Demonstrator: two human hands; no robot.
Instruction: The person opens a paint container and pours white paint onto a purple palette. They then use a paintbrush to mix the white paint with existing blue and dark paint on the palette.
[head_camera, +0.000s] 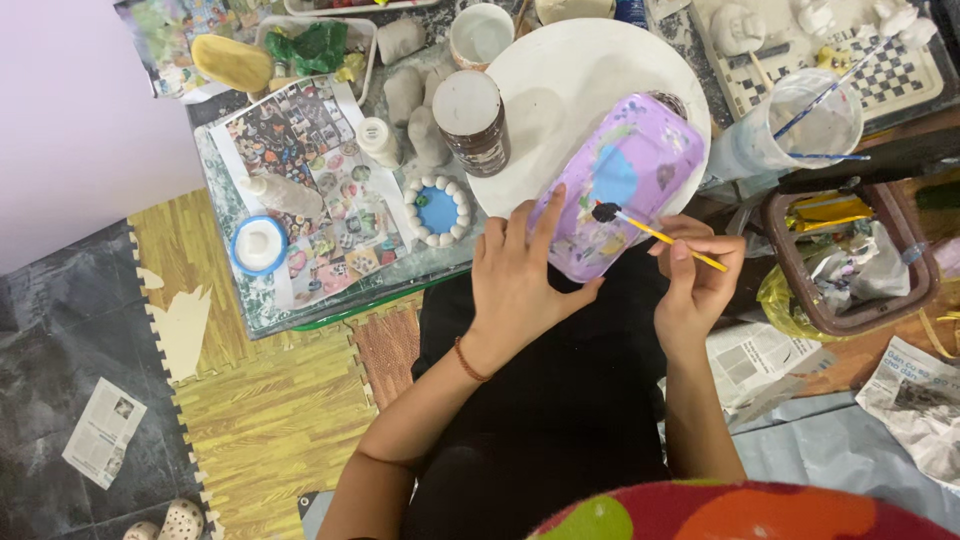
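- The lilac box (625, 185) is a rounded oblong, painted pale purple with a bright blue patch and small coloured blotches; it tilts over the edge of the white plate (560, 90) on the bench (300, 290).
- Left of the box stand a brown jar (473, 120) with a white lid and a blue dish (437, 210) ringed with white beads; right of it are a clear cup (815, 125) of brushes and a brown tray (850, 260) of crumpled wrappers.
- The left hand (515, 280) cradles the box's near end, fingers spread along its side.
- The right hand (700, 275) pinches a yellow paintbrush (655, 232), its dark tip touching the box's top.
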